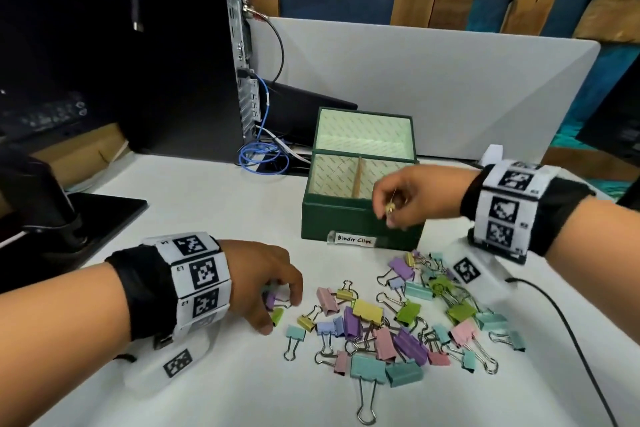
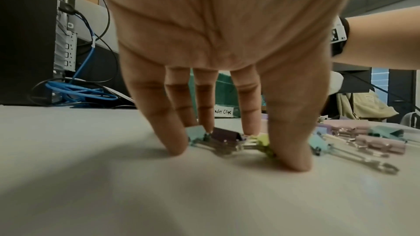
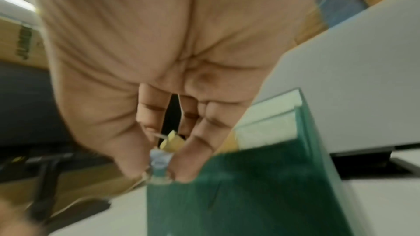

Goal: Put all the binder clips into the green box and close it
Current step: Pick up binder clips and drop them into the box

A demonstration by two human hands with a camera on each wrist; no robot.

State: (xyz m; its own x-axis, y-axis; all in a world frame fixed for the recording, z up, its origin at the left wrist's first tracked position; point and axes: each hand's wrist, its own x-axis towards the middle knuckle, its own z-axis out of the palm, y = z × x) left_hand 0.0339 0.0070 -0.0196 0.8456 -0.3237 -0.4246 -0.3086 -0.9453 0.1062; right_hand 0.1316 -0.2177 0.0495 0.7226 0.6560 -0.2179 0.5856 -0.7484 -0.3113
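Note:
The green box [image 1: 349, 218] stands open at mid-table with its lid [image 1: 363, 130] upright behind; a wooden divider [image 1: 356, 180] splits the inside, and a "Binder Clips" label [image 1: 353, 239] sits on its front. Several pastel binder clips [image 1: 398, 322] lie heaped in front of it. My left hand [image 1: 277, 305] is down at the heap's left edge, fingers curled round a purple clip [image 2: 225, 135], a light blue one [image 2: 195, 133] and a green one [image 2: 261, 141]. My right hand [image 1: 393, 215] hovers over the box's front right wall [image 3: 250, 195], pinching a yellow clip [image 3: 171, 144] and a pale blue one [image 3: 160, 161].
A black computer tower [image 1: 187, 73] with a coiled blue cable [image 1: 263, 156] stands back left. A black monitor base [image 1: 86, 218] lies at the left. A grey partition [image 1: 450, 87] runs behind the box. A black cable [image 1: 571, 340] crosses the table at the right.

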